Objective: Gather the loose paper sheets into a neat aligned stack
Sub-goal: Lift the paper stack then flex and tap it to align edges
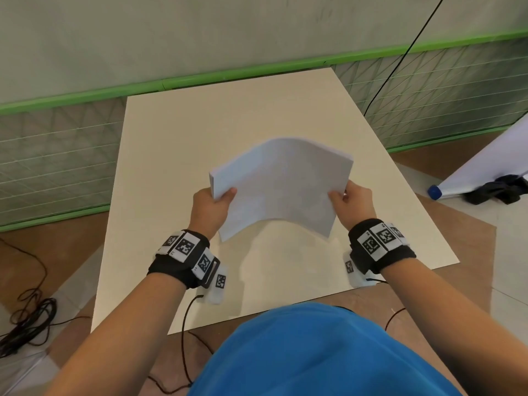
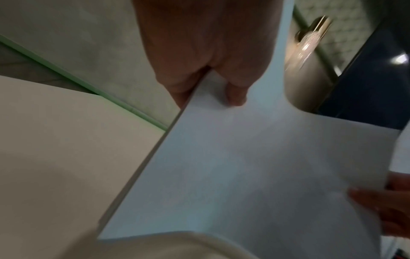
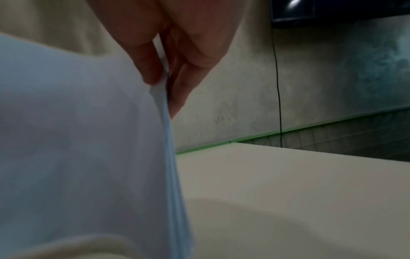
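A stack of white paper sheets (image 1: pixel 281 187) hangs in the air above the pale table (image 1: pixel 177 155), arched upward in the middle. My left hand (image 1: pixel 213 205) pinches its left edge, thumb on top and fingers underneath. My right hand (image 1: pixel 354 201) pinches the right edge in the same way. In the left wrist view the paper stack (image 2: pixel 244 166) fills the frame, with my left hand (image 2: pixel 206 57) on its edge. In the right wrist view my right hand (image 3: pixel 177 57) clamps the layered edge of the paper stack (image 3: pixel 77 140).
The table backs onto a green rail (image 1: pixel 200 78) and a mesh fence. A white board with a blue cap (image 1: pixel 435 192) and a black clamp leans at the right. Black cables (image 1: pixel 25 312) lie on the floor at the left.
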